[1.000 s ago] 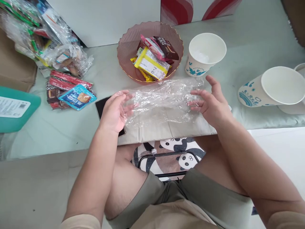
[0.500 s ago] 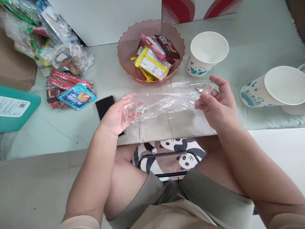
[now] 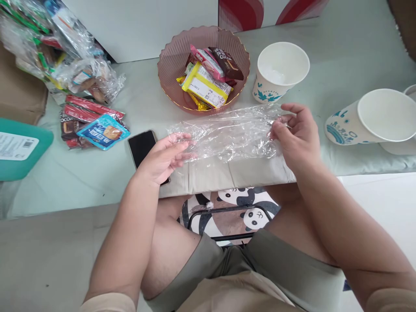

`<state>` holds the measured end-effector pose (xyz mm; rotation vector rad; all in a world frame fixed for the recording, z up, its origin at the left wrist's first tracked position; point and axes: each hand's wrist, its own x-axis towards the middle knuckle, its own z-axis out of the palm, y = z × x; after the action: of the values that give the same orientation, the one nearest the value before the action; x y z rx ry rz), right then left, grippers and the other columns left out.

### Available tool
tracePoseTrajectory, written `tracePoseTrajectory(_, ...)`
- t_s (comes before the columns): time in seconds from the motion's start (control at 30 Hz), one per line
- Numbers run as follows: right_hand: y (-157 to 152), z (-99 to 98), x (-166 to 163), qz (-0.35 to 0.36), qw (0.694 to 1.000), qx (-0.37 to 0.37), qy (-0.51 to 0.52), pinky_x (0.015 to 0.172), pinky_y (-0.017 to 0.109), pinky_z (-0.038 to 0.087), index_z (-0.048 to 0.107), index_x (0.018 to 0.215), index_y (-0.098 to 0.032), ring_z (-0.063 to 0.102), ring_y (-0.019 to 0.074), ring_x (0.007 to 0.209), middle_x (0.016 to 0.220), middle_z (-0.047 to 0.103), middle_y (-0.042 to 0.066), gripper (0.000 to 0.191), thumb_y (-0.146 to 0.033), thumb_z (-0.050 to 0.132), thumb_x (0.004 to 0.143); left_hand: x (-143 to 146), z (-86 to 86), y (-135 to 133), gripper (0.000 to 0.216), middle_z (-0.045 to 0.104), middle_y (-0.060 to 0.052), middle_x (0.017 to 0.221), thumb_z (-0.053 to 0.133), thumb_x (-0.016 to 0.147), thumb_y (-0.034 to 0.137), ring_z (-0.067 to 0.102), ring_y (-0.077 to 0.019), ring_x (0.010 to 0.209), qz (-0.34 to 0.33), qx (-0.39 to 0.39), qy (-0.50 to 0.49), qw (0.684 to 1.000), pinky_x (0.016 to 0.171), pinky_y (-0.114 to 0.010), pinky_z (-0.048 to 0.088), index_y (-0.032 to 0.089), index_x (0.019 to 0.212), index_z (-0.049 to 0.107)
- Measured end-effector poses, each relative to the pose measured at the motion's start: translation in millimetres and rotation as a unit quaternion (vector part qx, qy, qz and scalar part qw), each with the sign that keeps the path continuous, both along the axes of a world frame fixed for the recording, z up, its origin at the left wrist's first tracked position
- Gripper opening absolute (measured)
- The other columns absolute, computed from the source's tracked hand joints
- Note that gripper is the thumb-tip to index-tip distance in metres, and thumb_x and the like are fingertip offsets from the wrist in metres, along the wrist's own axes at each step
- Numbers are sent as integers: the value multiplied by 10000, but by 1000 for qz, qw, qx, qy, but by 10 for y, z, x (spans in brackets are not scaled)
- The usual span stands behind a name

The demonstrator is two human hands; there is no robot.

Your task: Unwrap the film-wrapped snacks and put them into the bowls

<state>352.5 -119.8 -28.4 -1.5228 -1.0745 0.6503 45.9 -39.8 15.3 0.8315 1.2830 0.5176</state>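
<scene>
Head view: a crumpled sheet or bag of clear plastic film [image 3: 227, 134] stretches between two bare hands, above the near edge of the cloth-covered tabletop [image 3: 81, 182]. Which of the two it is, creases and glare hide.

Right hand [image 3: 299, 130]: mostly closed, thumb and fingers apparently pinching the film's right end; forefinger extended over it. Left hand [image 3: 162, 156]: half open, fingers loosely bent and reaching to the film's left end; touching there, but whether they grip, cannot tell.

Around: pink fluted bowl [image 3: 169, 65] of wrapped snacks just behind the film; upright paper cup [image 3: 271, 93] behind the right hand; smartphone [image 3: 141, 145] partly under the left hand; blue snack packet [image 3: 105, 132] further left.

Handling, as judged: film this thin likely clings and folds on itself. Steadying the right end with a firm pinch while the left fingertips find one edge seems best. Light, even tension should flatten creases; a hard tug risks tearing. Small outward movements, low, would spare the bowl and cup.
</scene>
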Motion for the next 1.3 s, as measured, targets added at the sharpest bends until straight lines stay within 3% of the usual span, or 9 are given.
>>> tracePoseTrajectory(0.2, 98, -38, 10, -25, 992, 10, -126, 473, 288, 473, 559, 1261, -318, 546, 90, 491, 1026, 633, 38, 277, -377, 573, 991, 52, -66, -24, 207, 730, -107, 957, 798, 778, 290, 769, -177, 738, 9, 26, 35, 999, 370, -135, 212, 129, 788, 669)
tracePoseTrajectory(0.33, 197, -39, 49, -12, 964, -2, -265, 730, 405, 577, 584, 1288, -294, 683, 194, 700, 1055, 698, 84, 293, -373, 510, 1015, 82, -37, -31, 336, 730, -105, 889, 792, 778, 442, 727, -159, 633, 23, 20, 24, 999, 359, -156, 168, 144, 734, 643)
tracePoseTrajectory(0.43, 245, -19, 53, 1, 943, -18, -333, 879, 458, 563, 611, 1278, -281, 724, 264, 930, 1108, 718, 109, 300, -325, 469, 1018, 63, -11, -35, 312, 748, -92, 888, 833, 720, 414, 664, -112, 577, 2, 42, 7, 999, 371, -155, 207, 145, 766, 683)
tracePoseTrajectory(0.57, 253, -7, 44, 12, 933, -34, -357, 861, 425, 555, 648, 1231, -285, 720, 264, 953, 1132, 725, 105, 298, -288, 446, 1013, -4, -2, -53, 189, 684, -38, 666, 823, 667, 266, 562, -81, 512, -13, 92, -24, 995, 428, -168, 337, 151, 655, 674)
tracePoseTrajectory(0.77, 225, -70, -3, 32, 924, -66, -376, 799, 425, 553, 633, 1258, -247, 667, 229, 760, 1031, 719, 92, 337, -289, 549, 934, -56, 17, -62, 167, 625, -24, 572, 765, 723, 275, 555, -106, 479, 28, 99, -53, 993, 419, -192, 369, 171, 644, 661)
tracePoseTrajectory(0.97, 126, 15, -96, -15, 906, -17, -423, 944, 518, 526, 641, 1270, -240, 643, 343, 1131, 1228, 609, 174, 345, -257, 549, 938, -74, 6, -38, 116, 610, -13, 528, 697, 782, 261, 509, -96, 444, 64, 95, 47, 992, 391, -180, 304, 177, 704, 676)
tracePoseTrajectory(1.03, 83, 66, -154, 35, 905, 17, -423, 1001, 529, 501, 650, 1249, -254, 629, 348, 1195, 1247, 628, 169, 323, -227, 509, 959, -81, 7, -44, 114, 617, -14, 534, 679, 798, 270, 489, -90, 432, 49, 99, 68, 992, 394, -181, 301, 175, 734, 683)
tracePoseTrajectory(1.17, 39, 54, -269, 231, 876, 47, -420, 1024, 482, 492, 687, 1186, -275, 664, 297, 1213, 1258, 728, 99, 349, -156, 457, 951, -74, 28, -64, 60, 646, -16, 591, 673, 758, 233, 476, -79, 417, 13, 110, 104, 988, 391, -188, 275, 174, 752, 676)
tracePoseTrajectory(1.3, 40, -49, -268, 252, 872, 51, -415, 1022, 473, 496, 724, 1134, -237, 686, 286, 1195, 1192, 772, 93, 367, -107, 459, 916, -87, 34, -72, 98, 678, -14, 649, 658, 702, 166, 499, -95, 445, 17, 140, 149, 979, 401, -208, 285, 189, 797, 669)
